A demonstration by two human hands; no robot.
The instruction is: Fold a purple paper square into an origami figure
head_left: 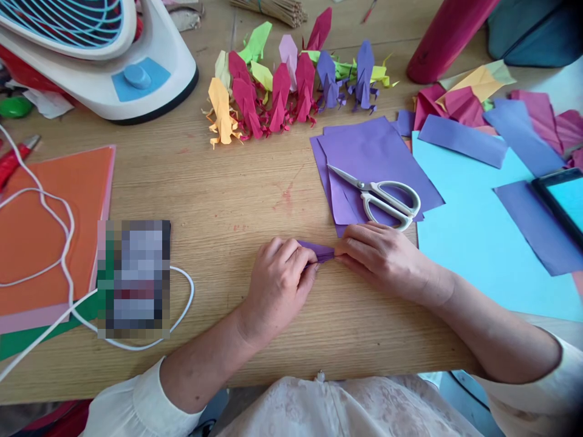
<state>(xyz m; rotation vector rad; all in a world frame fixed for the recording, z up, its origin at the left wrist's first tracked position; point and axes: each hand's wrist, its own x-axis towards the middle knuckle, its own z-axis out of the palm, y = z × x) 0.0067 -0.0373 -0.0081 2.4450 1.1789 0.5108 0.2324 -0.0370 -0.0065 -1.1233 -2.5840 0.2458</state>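
Note:
A narrow folded piece of purple paper (pixel 322 252) stretches between my two hands, just above or on the wooden table. My left hand (pixel 280 282) is closed around its left part, thumb and fingers pinching the layers. At the other end, my right hand (pixel 380 258) pinches the tip, with its fingertips hiding that end. Directly beyond the right hand lie scissors (pixel 385 197) with white handles, resting on a stack of purple paper sheets (pixel 364 142).
Folded paper figures (pixel 280 100) in several colours stand at the back. A white fan (pixel 150 67) is back left, above orange paper (pixel 59 212) and a pixelated phone (pixel 139 273) with a white cable. Light blue paper (pixel 464 243), purple scraps and a red cylinder (pixel 446 42) are right.

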